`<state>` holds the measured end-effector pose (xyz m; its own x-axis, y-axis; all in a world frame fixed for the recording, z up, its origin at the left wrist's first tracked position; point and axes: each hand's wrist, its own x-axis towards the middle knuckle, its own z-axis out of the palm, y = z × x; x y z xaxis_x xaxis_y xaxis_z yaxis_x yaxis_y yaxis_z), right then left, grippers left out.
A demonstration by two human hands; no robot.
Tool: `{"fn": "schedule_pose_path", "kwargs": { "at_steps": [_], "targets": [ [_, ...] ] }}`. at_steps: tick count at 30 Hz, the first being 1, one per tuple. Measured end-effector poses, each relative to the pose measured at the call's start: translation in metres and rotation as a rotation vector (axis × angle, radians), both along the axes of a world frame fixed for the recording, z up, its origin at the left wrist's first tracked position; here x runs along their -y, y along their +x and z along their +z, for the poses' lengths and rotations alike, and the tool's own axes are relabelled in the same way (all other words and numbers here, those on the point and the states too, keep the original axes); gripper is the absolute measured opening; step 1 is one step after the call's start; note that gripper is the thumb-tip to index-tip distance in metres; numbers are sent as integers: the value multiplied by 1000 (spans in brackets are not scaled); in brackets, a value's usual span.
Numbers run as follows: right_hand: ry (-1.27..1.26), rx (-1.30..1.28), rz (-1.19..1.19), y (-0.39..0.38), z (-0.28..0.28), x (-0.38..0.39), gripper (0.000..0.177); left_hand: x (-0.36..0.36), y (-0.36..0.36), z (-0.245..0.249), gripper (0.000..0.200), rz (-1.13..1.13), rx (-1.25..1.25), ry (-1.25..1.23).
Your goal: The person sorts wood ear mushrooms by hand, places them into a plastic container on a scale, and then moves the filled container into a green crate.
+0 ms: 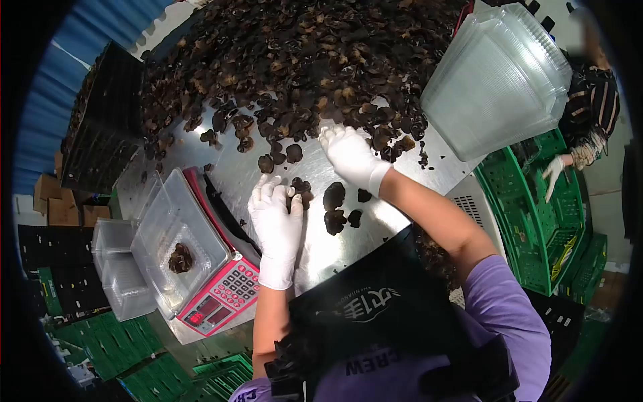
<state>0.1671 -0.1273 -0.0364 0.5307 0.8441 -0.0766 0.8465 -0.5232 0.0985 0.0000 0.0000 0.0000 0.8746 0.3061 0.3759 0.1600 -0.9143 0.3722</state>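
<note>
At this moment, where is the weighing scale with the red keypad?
In the head view, the weighing scale stands on the left side, just left of the gloved left hand, with a clear container on top.

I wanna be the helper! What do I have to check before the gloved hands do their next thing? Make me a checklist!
1. Both hands gloved: ok. The left hand and right hand are covered in white.
2. Tub sitting on the scale: ok. The clear tub is on the scale, with a dark clump inside.
3. Scale number readable: cannot tell. The display glows red, but it's too blurry.
4. Table free of loose bits near the hands: not ok. Dark pieces lie there.
5. Right hand empty: cannot tell. Its curled fingers hide what's underneath.
6. More tubs nearby: ok. There's a tub stack on the right.
</note>
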Motion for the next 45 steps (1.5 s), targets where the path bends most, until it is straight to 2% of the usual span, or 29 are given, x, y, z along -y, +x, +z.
{"fn": "schedule_pose_path", "kwargs": {
  "at_steps": [1, 2, 3, 5, 7, 9, 11, 12, 13, 15, 16, 18, 21, 23, 25, 27, 28, 29, 30, 31, 33, 34, 35, 39, 40, 41, 43, 44, 45],
  "targets": [
    [82, 165, 74, -6, -6, 9, 40, 1, -2, -1, 19, 19, -11, -1],
    [224, 181, 105, -13, -10, 24, 37, 2, -5, -2, 24, 20, -8, 12],
    [243, 185, 98, -19, -5, 30, 37, -6, -7, 2, 24, 15, -5, 32],
    [157, -105, 100, -28, 7, 72, 34, -3, -8, 1, 30, 39, 19, 33],
    [396, 76, 178, -46, -3, 137, 27, -4, -4, 3, 34, 10, 6, 33],
    [362, 50, 129, -68, 16, 192, 26, -7, 9, 6, 28, -23, 28, 20],
    [174, 70, 27, -93, 34, 239, 20, -12, 36, 6, 23, -93, 95, 15],
    [-102, 61, -50, -103, 42, 256, 13, -14, 54, 3, 25, -92, 41, -1],
    [-128, 71, -82, -110, 46, 269, 9, -16, 73, -2, 27, -97, -12, -16],
    [-157, 107, -197, -115, 52, 272, 9, -10, 113, -15, 24, -19, -1, 163],
    [6, 30, -234, -113, 61, 263, 14, -7, 130, -21, 24, -31, 5, 156],
    [264, -19, -276, -106, 61, 238, 19, -6, 152, -27, 24, 40, -320, 306],
    [572, 82, -255, -82, 40, 189, 14, -9, 142, -25, 24, -5, -179, 288],
    [560, 40, -308, -62, 33, 158, 18, -6, 116, -13, 20, -60, -98, 272],
    [597, 6, -352, -43, 27, 128, 25, -10, 85, -4, 21, -130, -177, 188],
    [596, 33, -303, -28, 19, 104, 19, -20, 57, -1, 24, -212, -358, 179],
    [538, 29, -243, -21, 9, 96, 14, -23, 49, 0, 29, -216, -427, 30],
    [477, 29, -185, -16, -3, 90, 10, -24, 42, -3, 31, -229, -370, -42],
    [472, 53, -147, -16, -13, 86, 15, -22, 37, 1, 32, -224, -323, -72],
    [558, 43, -123, -25, -5, 84, 17, -17, 37, 6, 32, -222, -274, -103],
    [472, 75, -160, -48, -3, 83, 25, -6, 44, 9, 28, -203, -162, -123],
    [665, -71, -136, -58, 0, 86, 31, -2, 53, 8, 27, -237, -109, -89],
    [643, -152, -159, -67, 7, 91, 33, 7, 61, 8, 26, -271, -100, -89],
    [721, -140, -291, -64, -1, 119, 29, 46, 109, -25, 30, -365, -53, -34],
    [782, -85, -355, -58, -1, 125, 28, 60, 117, -19, 33, -286, -171, 0],
    [815, 28, -361, -51, 3, 131, 27, 63, 122, -20, 33, -290, -169, 0],
    [675, -76, -576, -42, 14, 137, 38, 68, 129, -28, 31, -239, -325, 77],
    [662, -55, -602, -35, 11, 138, 42, 64, 128, -36, 21, -242, -278, 69],
    [651, -67, -634, -32, 11, 139, 46, 59, 125, -41, 21, -243, -274, 69]
  ]
}}
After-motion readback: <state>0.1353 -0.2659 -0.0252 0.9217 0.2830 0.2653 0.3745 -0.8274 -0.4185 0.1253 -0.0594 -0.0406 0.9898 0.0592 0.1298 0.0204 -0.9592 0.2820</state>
